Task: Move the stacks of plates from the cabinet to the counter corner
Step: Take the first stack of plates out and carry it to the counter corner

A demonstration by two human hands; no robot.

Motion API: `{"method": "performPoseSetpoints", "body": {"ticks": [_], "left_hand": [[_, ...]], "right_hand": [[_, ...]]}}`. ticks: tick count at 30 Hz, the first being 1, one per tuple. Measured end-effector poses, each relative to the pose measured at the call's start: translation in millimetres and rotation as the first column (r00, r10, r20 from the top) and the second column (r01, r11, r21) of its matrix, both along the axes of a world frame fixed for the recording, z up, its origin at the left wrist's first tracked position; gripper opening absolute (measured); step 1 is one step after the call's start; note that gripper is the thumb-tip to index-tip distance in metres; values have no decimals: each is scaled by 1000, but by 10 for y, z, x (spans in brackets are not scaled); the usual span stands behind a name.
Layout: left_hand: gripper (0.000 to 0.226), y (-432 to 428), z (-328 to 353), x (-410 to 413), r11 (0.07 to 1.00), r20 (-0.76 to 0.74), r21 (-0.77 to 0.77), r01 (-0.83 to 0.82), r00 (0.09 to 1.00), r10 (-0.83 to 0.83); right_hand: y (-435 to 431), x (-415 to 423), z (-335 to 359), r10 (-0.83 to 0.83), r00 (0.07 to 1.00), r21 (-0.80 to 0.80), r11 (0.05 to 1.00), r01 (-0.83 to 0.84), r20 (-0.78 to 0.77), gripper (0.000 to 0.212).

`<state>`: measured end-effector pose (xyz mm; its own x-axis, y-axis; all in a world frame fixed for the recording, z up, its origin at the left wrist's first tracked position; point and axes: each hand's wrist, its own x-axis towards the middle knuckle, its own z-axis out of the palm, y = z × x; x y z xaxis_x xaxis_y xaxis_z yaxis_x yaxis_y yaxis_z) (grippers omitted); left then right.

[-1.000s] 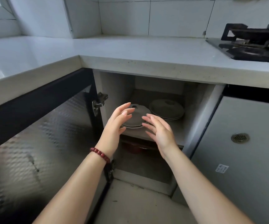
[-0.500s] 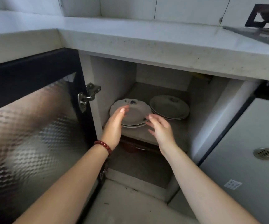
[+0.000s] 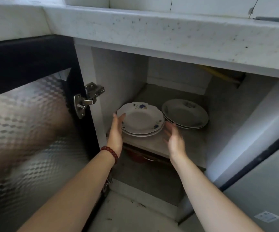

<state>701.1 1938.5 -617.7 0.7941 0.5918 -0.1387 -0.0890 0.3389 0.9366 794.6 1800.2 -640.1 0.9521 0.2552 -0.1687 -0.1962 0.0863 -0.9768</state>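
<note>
Nothing looks moved yet: 2 piles, left stack [image 3: 140, 118] and right stack [image 3: 185, 113], sit on the shelf [image 3: 152, 145], left hand [image 3: 117, 131] and right hand [image 3: 174, 139] flanking the first, fingers straight, gripping nothing.

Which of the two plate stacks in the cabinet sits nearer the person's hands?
The left stack, beside the hinge: the left hand is at its rim. The right stack sits farther back.

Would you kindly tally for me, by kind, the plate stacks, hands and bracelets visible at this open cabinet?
Plate stacks: 2 (left stack, right stack)
Hands: 2 (left hand, right hand)
Bracelets: 1 (red bead bracelet, on the left wrist)
Total: 5
</note>
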Motion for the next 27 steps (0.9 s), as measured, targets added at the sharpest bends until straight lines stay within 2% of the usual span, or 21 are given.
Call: {"method": "performPoseSetpoints", "body": {"ticks": [3,7,11,16,21,27], "left_hand": [[70,57,-15,83,1000,-50,-27,-6,999,5],[70,116,-16,153,999,-100,-9,-33,994,32],[67,138,-15,215,998,-87,-31,-63,994,60],[63,165,-32,258,982,-68,-156,-103,993,93],[62,207,-38,254,975,-67,-198,-102,994,90],[71,182,-55,154,964,-33,-254,-80,997,74]], "right_hand": [[59,74,-29,9,999,-42,999,-10,-35,46],[109,126,-33,-14,997,-16,1000,13,-76,46],[107,183,-47,-9,995,1,1000,10,-96,44],[149,272,-97,10,994,-5,1000,-11,-113,46],[202,305,-132,19,989,27,1000,-15,-149,50],[181,288,-91,37,981,124,992,-13,-189,51]]}}
